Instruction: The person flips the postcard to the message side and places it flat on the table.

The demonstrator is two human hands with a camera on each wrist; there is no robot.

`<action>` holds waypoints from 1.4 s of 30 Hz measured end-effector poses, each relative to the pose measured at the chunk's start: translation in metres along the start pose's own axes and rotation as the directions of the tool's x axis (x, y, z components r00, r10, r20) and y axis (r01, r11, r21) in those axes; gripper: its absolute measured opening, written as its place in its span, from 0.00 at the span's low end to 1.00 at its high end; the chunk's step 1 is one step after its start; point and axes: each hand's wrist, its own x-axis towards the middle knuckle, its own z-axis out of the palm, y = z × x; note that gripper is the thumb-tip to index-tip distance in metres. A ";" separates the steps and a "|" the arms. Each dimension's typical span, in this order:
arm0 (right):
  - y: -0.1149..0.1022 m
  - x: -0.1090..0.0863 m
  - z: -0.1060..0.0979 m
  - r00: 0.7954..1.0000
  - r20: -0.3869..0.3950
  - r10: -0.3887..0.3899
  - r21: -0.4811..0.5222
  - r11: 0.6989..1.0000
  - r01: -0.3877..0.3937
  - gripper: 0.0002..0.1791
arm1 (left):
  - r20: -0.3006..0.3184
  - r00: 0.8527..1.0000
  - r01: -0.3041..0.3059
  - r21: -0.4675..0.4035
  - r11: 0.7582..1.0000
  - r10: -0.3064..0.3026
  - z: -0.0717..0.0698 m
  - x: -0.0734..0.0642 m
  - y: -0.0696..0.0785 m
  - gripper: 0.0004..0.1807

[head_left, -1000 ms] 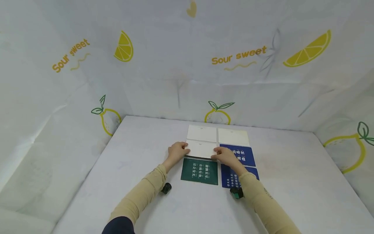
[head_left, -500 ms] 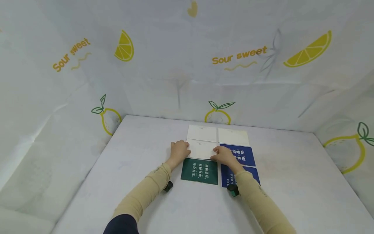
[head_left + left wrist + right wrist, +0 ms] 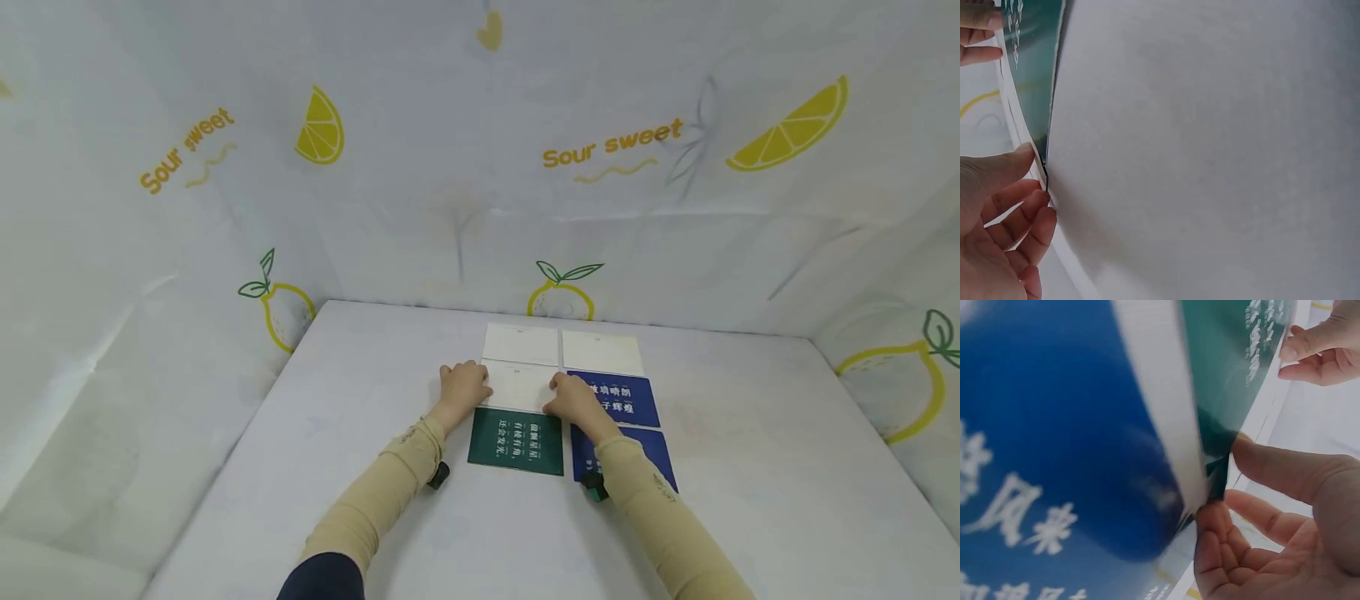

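My left hand [image 3: 461, 392] is at the left edge of a white card [image 3: 517, 386], thumb and curled fingers touching that edge. Opposite it, my right hand [image 3: 576, 404] holds the card's right edge between thumb and fingers. The card lies low at the table, just above a green card [image 3: 515, 442] with white writing. In the left wrist view the left thumb and fingertips [image 3: 1040, 199] meet near the green card's corner [image 3: 1035, 94]. Close to my right fingers in the right wrist view is a blue card [image 3: 1066, 425] with white writing.
Two more white cards [image 3: 521, 342] lie in a row behind. On the right, an upper blue card [image 3: 628, 400] and a lower blue card [image 3: 651, 450] are partly covered by my right hand and forearm. The white table [image 3: 360, 375] ends at a lemon-printed curtain [image 3: 420, 208].
The white card's front edge has lost its dark shadow and looks flatter. My left hand has shifted slightly along the card's left edge; its fingers stand more raised. My right hand stays nearly in place.
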 end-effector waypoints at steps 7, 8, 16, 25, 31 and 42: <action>-0.006 -0.002 -0.002 0.999 -0.004 -0.032 -0.090 0.995 0.031 0.23 | 0.045 0.999 0.022 -0.019 1.000 -0.021 -0.004 0.002 0.000 0.15; -0.005 -0.002 -0.001 0.999 -0.006 -0.035 -0.099 0.995 0.034 0.23 | 0.050 0.998 0.024 -0.020 1.000 -0.023 -0.004 0.002 0.000 0.15; -0.006 -0.005 0.004 1.000 -0.021 -0.018 -0.119 0.993 0.016 0.25 | 0.035 0.999 0.001 -0.013 1.000 -0.001 -0.003 -0.001 -0.005 0.16; 0.002 -0.005 0.000 0.999 -0.025 -0.046 -0.073 0.996 0.044 0.24 | 0.038 0.999 -0.022 -0.039 0.999 0.024 -0.006 0.002 -0.004 0.13; 0.010 -0.016 -0.013 0.996 -0.027 -0.085 0.027 0.996 0.085 0.23 | 0.012 1.000 -0.015 -0.073 0.997 0.016 -0.008 0.003 0.000 0.13; 0.031 -0.042 -0.034 0.998 -0.005 -0.058 0.045 0.997 0.059 0.24 | 0.070 0.996 -0.050 0.009 0.999 0.049 -0.005 -0.006 0.004 0.22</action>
